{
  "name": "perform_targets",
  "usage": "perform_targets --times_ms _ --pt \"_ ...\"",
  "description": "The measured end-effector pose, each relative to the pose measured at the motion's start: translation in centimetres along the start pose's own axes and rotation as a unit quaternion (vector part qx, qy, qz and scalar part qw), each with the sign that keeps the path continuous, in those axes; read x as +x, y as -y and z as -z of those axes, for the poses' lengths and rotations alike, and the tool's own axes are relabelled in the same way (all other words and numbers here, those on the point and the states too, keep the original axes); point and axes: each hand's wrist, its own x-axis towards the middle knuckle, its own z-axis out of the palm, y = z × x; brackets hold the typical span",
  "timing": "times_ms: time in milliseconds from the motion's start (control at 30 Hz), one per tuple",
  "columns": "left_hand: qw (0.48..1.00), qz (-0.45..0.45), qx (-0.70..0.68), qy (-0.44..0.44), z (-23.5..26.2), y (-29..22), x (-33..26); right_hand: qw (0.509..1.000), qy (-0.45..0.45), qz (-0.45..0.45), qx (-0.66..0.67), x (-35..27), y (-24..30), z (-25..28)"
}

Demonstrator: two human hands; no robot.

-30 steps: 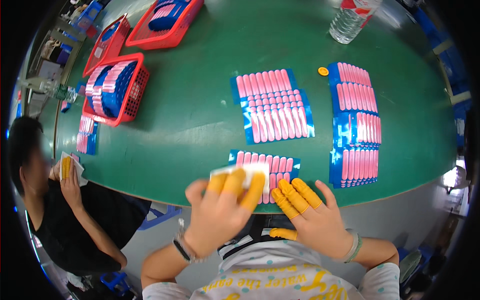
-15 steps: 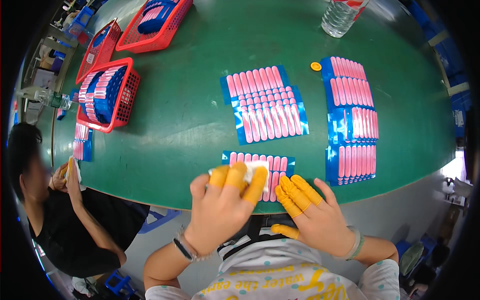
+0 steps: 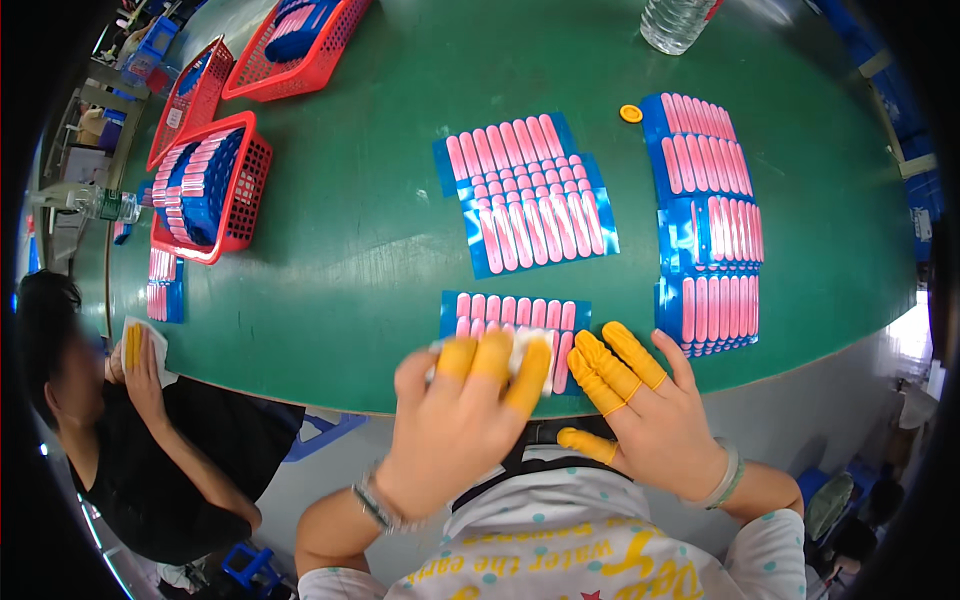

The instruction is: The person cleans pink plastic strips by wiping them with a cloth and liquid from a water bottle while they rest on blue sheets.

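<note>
Yellow finger cots cover several fingers of both my hands. My left hand [image 3: 455, 425] is closed on a white cloth [image 3: 519, 352], pressed to a blue sheet with rows of pink, round-ended strips [image 3: 495, 306] at the table's near edge. Fingers stretched out, my right hand [image 3: 655, 425] rests at that sheet's right edge. Its thumb is spread toward me. Beyond the hands lie overlapping sheets of the same kind [image 3: 525, 205]. Another column of overlapping sheets [image 3: 708, 225] is on the right.
A rolled yellow finger cot [image 3: 630, 114] lies near the right column. A clear bottle [image 3: 672, 25] stands at the far side. Red baskets [image 3: 245, 205] with similar sheets are at left on the green table [image 3: 340, 290]. A co-worker [image 3: 150, 450] sits at left, holding a white cloth.
My left hand has slid rightward over the sheet with the cloth. My right hand has shifted slightly right, its fingers more spread. The whole view has tilted a little.
</note>
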Motion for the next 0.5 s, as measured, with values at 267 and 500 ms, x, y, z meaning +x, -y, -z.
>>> perform_targets --times_ms 267,500 --pt "0.999 -0.045 -0.021 0.000 0.0 -1.0 -3.2 0.999 -0.016 0.004 -0.036 -0.5 0.1 -0.3" --pt "0.999 -0.024 0.026 -0.036 -0.8 -0.1 0.6 1.000 -0.017 0.010 -0.023 -0.6 -0.1 0.3"
